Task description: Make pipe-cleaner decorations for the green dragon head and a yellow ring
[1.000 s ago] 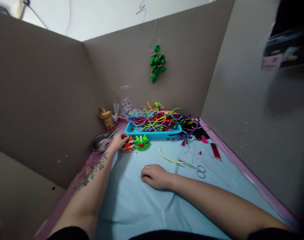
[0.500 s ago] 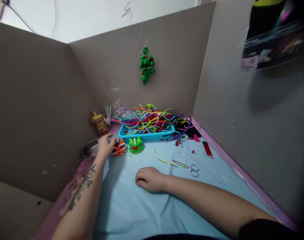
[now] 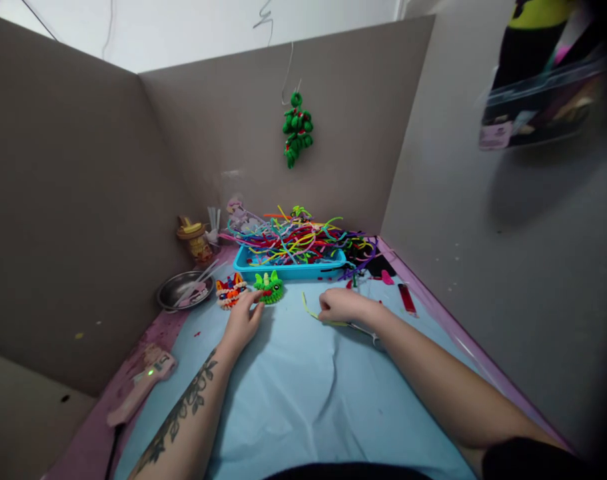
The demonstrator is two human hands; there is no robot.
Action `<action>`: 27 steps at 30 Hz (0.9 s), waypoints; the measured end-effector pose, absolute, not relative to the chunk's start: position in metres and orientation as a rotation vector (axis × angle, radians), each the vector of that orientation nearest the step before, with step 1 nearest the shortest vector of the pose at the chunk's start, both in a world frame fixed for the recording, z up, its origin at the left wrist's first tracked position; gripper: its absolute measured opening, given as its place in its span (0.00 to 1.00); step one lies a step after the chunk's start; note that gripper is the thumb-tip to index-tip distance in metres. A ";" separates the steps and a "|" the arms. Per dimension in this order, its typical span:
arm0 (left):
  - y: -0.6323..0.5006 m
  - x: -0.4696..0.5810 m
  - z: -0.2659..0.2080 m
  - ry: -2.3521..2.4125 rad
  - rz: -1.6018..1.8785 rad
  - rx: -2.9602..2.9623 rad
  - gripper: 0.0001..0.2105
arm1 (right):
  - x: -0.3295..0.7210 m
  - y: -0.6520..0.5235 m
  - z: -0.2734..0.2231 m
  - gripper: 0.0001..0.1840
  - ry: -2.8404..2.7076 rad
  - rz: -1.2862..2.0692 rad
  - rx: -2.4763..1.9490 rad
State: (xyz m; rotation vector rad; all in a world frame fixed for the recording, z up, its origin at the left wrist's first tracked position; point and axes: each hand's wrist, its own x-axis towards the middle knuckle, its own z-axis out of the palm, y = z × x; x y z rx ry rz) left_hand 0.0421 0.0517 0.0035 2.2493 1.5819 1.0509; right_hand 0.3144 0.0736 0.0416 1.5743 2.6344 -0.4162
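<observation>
My left hand reaches in front of two small pipe-cleaner animal heads, fingers stretched out and apart. Its fingertips are at the lower edge of the green head; I cannot tell if they touch. The orange and white head sits just behind that hand's knuckles. My right hand is closed, fingers curled down over the cloth, and what they hold, if anything, is hidden. A yellow-green pipe cleaner runs under it. Behind its wrist lie metal scissors, mostly covered.
Behind stands a blue tray heaped with coloured pipe cleaners. At left are a metal bowl, a lidded cup and a pink glue gun with a green light. A red strip lies right. Green pipe-cleaner work hangs above.
My left hand has moved right, from beside the orange head to the green one. My right hand has moved forward and right, from the bare cloth to the pipe cleaner and scissors.
</observation>
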 end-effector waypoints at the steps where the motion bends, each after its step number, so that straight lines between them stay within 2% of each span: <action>1: 0.051 0.043 0.005 1.556 1.080 2.230 0.13 | 0.312 0.074 0.037 0.11 2.646 -0.405 1.554; 4: 0.048 0.056 0.011 1.569 1.183 1.968 0.11 | 0.300 0.074 0.030 0.09 2.683 -0.388 1.517; 7: 0.046 0.078 0.021 1.496 1.076 1.435 0.14 | 0.294 0.073 0.038 0.09 2.833 -0.417 1.634; 10: 0.046 0.103 0.031 1.249 0.946 1.053 0.18 | 0.290 0.065 0.051 0.09 3.015 -0.698 1.688; 13: 0.050 0.116 0.034 1.095 1.138 0.950 0.14 | 0.285 0.056 0.051 0.06 3.040 -1.040 1.470; 17: 0.052 0.111 0.030 0.918 1.366 0.865 0.14 | 0.279 0.061 0.034 0.04 3.023 -1.134 1.552; 22: 0.050 0.101 0.028 0.871 1.345 0.863 0.18 | 0.282 0.070 0.021 0.05 3.018 -1.257 1.571; 27: 0.052 0.097 0.024 0.838 1.428 0.773 0.15 | 0.288 0.073 0.023 0.03 2.876 -1.562 1.584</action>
